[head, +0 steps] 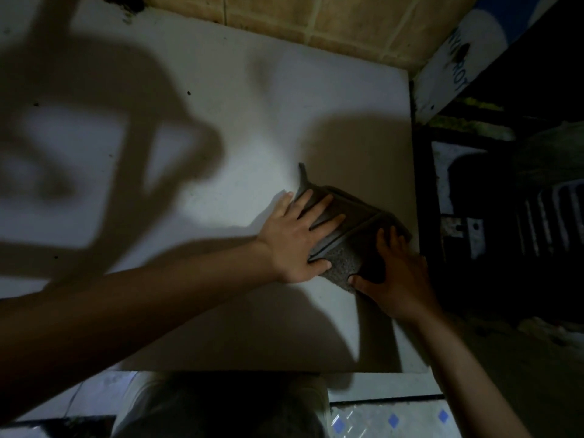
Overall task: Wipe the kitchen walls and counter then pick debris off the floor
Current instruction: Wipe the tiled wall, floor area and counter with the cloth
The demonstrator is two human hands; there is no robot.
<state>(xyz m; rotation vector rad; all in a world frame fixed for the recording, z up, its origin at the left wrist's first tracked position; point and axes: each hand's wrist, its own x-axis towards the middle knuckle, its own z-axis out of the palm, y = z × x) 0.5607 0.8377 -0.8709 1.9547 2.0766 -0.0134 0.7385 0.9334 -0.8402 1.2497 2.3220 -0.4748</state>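
A grey folded cloth (pixel 354 229) lies on the white counter (pixel 221 128) near its right edge. My left hand (pixel 297 238) lies flat on the cloth's left half, fingers straight and spread, thumb along its near edge. My right hand (pixel 395 276) rests on the cloth's right near corner, fingers spread over it and thumb at its front edge. A thin corner of the cloth sticks up at the back. Strong shadows of my arms and head fall across the counter.
A tan tiled wall (pixel 316 23) runs behind the counter. Past the counter's right edge lies a dark gap with a blue-and-white board (pixel 455 74) and dim clutter. The tiled floor (pixel 395 418) with blue diamonds shows below the front edge.
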